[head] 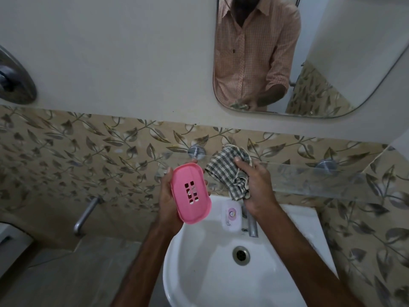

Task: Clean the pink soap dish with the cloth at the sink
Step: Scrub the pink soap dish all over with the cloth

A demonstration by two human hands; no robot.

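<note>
My left hand (167, 202) holds the pink soap dish (190, 192) above the left rim of the white sink (199, 273), with its slotted face turned toward me. A short gap to its right, my right hand (256, 191) grips a bunched green-and-white checked cloth (225, 169). The cloth hangs clear of the dish and does not touch it. Both hands are raised in front of the glass shelf.
A glass shelf (309, 180) on metal brackets runs along the leaf-patterned tile wall. A white soap bar (231, 216) lies on the sink's back ledge beside the chrome tap (252, 224). A mirror (332, 63) hangs above, a wall spout (85, 216) at left.
</note>
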